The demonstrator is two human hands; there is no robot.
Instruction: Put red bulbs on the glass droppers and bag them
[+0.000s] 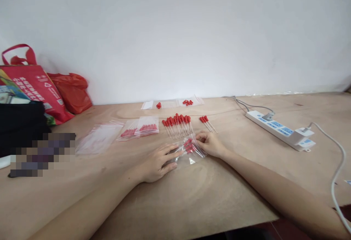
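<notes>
A clear zip bag [194, 156] lies flat on the table in front of me, with several red-bulbed droppers [188, 145] inside. My left hand [159, 162] rests on its left side, fingers stretched out over the plastic. At the bag's right edge, my right hand [211, 143] pinches the plastic between thumb and fingers. Just behind the bag is a row of loose droppers [177, 123] with red rubber bulbs and thin clear stems. A smaller group of droppers [207, 123] lies to its right.
Filled zip bags [148, 126] and a stack of flat zip bags [98, 137] are on the left. Loose red bulbs [188, 102] sit on plastic near the wall. A white power strip [279, 128] with cables stands right; a red shopping bag [41, 86] is far left.
</notes>
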